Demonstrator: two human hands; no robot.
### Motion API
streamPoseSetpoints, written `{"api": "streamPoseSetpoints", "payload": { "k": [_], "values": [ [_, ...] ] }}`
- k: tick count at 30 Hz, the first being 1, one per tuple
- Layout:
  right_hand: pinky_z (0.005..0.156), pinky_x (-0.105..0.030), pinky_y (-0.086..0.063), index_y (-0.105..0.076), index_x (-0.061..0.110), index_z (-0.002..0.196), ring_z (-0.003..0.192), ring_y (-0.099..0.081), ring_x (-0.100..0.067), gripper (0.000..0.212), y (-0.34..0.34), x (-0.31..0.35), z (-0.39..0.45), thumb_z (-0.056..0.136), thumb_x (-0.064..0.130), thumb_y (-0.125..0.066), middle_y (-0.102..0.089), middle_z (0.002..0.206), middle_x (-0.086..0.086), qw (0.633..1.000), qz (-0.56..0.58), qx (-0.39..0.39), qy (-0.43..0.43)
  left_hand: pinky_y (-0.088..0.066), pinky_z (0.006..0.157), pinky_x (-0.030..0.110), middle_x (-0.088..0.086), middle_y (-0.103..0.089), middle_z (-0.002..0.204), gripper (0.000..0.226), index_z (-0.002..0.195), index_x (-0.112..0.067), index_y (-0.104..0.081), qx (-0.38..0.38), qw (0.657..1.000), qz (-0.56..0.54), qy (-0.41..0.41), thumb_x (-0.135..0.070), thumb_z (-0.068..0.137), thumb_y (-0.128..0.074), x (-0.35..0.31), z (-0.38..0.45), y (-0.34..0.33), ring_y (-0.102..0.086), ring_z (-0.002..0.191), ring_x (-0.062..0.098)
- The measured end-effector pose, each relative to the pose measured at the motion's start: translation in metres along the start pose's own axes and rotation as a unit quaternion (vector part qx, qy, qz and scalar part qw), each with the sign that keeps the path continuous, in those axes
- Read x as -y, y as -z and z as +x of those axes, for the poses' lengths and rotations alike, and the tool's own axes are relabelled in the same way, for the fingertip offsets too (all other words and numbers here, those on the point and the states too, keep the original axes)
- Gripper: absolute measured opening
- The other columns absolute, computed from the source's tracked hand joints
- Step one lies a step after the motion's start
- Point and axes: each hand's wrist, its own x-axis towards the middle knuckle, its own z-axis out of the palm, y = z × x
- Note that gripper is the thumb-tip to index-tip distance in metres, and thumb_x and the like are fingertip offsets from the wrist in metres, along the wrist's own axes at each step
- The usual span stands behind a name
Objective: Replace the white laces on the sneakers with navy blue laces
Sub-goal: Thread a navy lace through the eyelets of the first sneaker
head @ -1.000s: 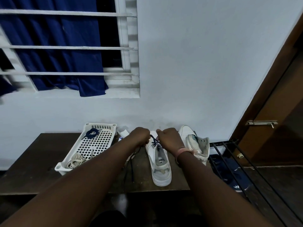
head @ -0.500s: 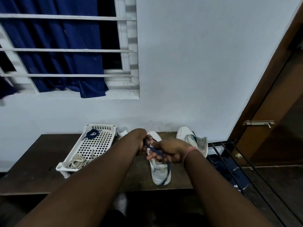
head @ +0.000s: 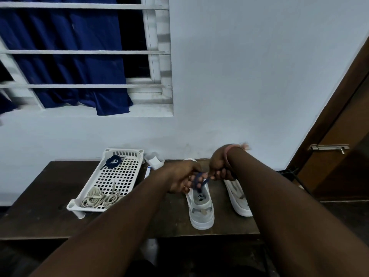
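Observation:
Two white sneakers stand on the dark table (head: 40, 206): the left sneaker (head: 200, 208) with its heel toward me, the right sneaker (head: 238, 198) partly behind my right forearm. Both hands meet just above the left sneaker's tongue. My left hand (head: 184, 179) pinches one part of a navy blue lace (head: 199, 180), and my right hand (head: 220, 166) grips the other part, which runs down into the shoe. In the white perforated tray (head: 111, 176) lie coiled white laces (head: 99, 198) at the near end and a navy lace bundle (head: 113, 161) at the far end.
A crumpled white wrapper (head: 154, 161) and a small pen-like item (head: 147, 171) lie between tray and hands. A white wall stands right behind the table. A wooden door (head: 339, 146) with a metal latch is at the right, with a black rack below it.
My hands have risen from the shoe's eyelets and pulled the navy lace up. My right wrist has lifted and turned, and the view has shifted so the right sneaker shows more fully.

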Motion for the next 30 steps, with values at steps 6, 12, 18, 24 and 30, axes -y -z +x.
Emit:
{"api": "streamPoseSetpoints", "payload": {
  "k": [6,12,18,24,30],
  "values": [
    [0.083,-0.032,-0.050,-0.071,0.008,0.104,0.083,-0.062,-0.023,0.017,0.001,0.053,-0.022,0.101,0.017,-0.056,-0.063,0.081,-0.005,0.924,-0.254,-0.279,0.064,-0.044,0.067,0.029,0.010,-0.077,0.108,0.028,0.094,-0.005,-0.061,-0.023,0.999,0.000,0.038,-0.001,0.086,-0.035,-0.007,0.007,-0.012,-0.074,0.098,0.020],
    [0.048,-0.026,-0.034,-0.055,0.006,0.069,0.057,-0.046,-0.017,0.024,-0.023,0.044,-0.040,0.093,0.002,-0.055,-0.053,0.073,-0.008,0.890,-0.260,-0.352,0.127,-0.036,0.112,0.062,0.021,-0.070,0.101,0.040,0.101,0.005,-0.061,0.053,0.915,-0.399,-0.013,0.003,0.075,-0.030,-0.002,0.004,-0.008,-0.070,0.108,0.041],
    [0.052,-0.025,-0.037,-0.050,0.025,0.079,0.054,-0.047,-0.019,0.024,-0.052,-0.009,-0.026,0.098,0.011,-0.051,-0.055,0.070,-0.008,0.968,-0.015,-0.174,0.178,-0.039,0.092,0.034,-0.001,-0.069,0.074,0.028,0.091,-0.014,-0.063,-0.038,0.906,-0.420,0.038,-0.015,0.104,-0.039,0.007,0.023,-0.010,-0.057,0.077,0.016],
    [0.042,-0.016,-0.029,-0.062,0.016,0.086,0.040,-0.035,-0.004,0.031,-0.034,-0.049,0.009,0.108,0.029,-0.044,-0.044,0.055,0.008,0.957,0.268,-0.036,0.102,-0.026,0.070,0.032,-0.007,-0.041,0.057,0.032,0.087,-0.019,-0.064,-0.023,0.922,-0.384,0.040,-0.019,0.100,-0.035,0.007,0.008,-0.014,-0.037,0.061,0.012],
    [0.045,-0.016,-0.042,-0.057,0.008,0.079,0.049,-0.049,-0.006,0.026,-0.038,-0.022,0.030,0.105,0.012,-0.054,-0.060,0.047,0.002,0.918,0.354,-0.127,0.127,-0.023,0.066,0.031,-0.005,-0.031,0.058,0.032,0.072,-0.019,-0.051,-0.021,0.942,-0.333,0.040,-0.021,0.099,-0.035,0.008,0.005,-0.019,-0.028,0.057,0.014]
  ]
}}
